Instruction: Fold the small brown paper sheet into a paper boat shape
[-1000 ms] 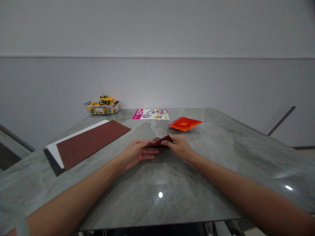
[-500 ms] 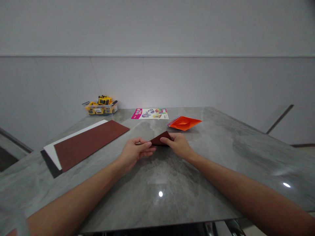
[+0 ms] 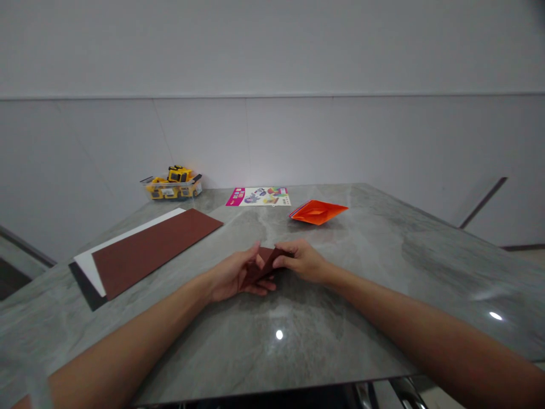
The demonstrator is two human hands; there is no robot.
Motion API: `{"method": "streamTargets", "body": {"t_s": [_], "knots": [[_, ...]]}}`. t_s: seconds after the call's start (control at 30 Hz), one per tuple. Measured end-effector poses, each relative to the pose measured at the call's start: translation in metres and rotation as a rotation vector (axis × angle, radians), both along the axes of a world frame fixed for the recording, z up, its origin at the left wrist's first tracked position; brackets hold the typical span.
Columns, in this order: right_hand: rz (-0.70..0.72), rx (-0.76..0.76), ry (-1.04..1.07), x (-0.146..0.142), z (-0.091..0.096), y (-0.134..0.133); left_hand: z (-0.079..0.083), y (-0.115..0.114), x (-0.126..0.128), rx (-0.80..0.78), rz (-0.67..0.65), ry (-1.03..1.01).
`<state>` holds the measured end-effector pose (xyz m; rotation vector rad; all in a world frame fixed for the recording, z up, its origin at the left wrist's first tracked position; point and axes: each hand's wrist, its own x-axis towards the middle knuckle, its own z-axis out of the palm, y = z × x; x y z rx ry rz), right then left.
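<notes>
A small folded piece of brown paper [image 3: 260,267] is held between both hands just above the grey marble table [image 3: 340,295], near its middle. My left hand [image 3: 232,275] cups it from below and the left, fingers curled round its lower edge. My right hand [image 3: 300,261] pinches its upper right end between thumb and fingers. Most of the paper is hidden by the fingers.
A long brown sheet [image 3: 153,247] lies at the left on top of a white sheet [image 3: 87,264] and a black one [image 3: 83,289]. An orange folded paper shape [image 3: 317,211] on a stack of coloured papers, a printed leaflet [image 3: 259,196] and a yellow toy truck [image 3: 172,183] sit farther back.
Both hands have drawn the brown paper a little nearer to me. The paper has turned from lying flat to tilted, and the left fingers now curl under it.
</notes>
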<state>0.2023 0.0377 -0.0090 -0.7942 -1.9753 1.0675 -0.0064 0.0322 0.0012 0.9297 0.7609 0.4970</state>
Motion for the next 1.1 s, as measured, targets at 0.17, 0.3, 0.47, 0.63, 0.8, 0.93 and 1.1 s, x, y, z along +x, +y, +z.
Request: {"method": "streamTargets", "body": {"t_s": [0.17,0.3,0.47,0.63,0.8,0.93,1.1], "knots": [[-0.188,-0.018,-0.07,-0.002,0.004,-0.002,-0.003,-0.008,0.005,0.247,-0.088,0.0],[-0.242,-0.012,-0.088,-0.003,0.002,0.002,-0.006,-0.01,0.013,0.346,0.007,0.134],[-0.105,-0.109,-0.054,0.002,-0.002,0.007,-0.003,-0.01,0.012,0.417,-0.103,0.32],[0.157,-0.154,-0.164,0.015,-0.002,0.01,0.014,-0.004,-0.008,0.88,-0.2,0.656],[0.184,-0.117,-0.226,0.019,0.0,0.009,0.022,-0.005,-0.015,1.279,-0.159,0.674],[0.187,-0.1,-0.229,0.019,0.002,0.008,0.013,-0.014,-0.011,1.188,-0.4,0.739],[0.201,-0.062,-0.181,0.017,0.003,0.005,0.009,-0.016,-0.006,1.125,-0.544,0.804]]}}
